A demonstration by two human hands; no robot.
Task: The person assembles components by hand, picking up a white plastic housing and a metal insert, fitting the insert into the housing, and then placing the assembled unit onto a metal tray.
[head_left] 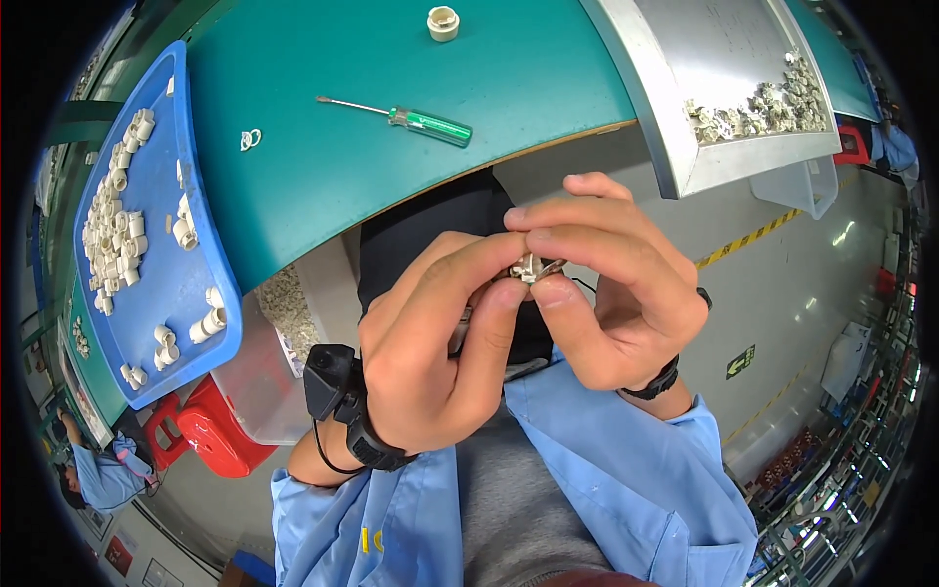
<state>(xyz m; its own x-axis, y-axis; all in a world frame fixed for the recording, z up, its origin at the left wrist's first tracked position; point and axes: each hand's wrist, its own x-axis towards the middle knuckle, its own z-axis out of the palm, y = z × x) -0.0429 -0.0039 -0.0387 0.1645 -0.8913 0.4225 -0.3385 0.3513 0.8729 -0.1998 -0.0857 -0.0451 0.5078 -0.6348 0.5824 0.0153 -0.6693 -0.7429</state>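
Roughly L to R: blue tray [168, 284] w/ white fittings [119, 245]; L hand [423, 342], fingers pinching small white-&-metal part [529, 268] mid-view; its metal bit [554, 266] slants up-right, long axis unclear, mostly hidden; R hand [653, 303], fingers pinching it too; metal-framed tray [753, 155] w/ small pcs [773, 106].

A part [529, 268] is pinched by the left hand [430, 342] and right hand [631, 293]; a screwdriver [430, 125] is laid on the table [303, 181], pieces [119, 247] in a tray [181, 284].
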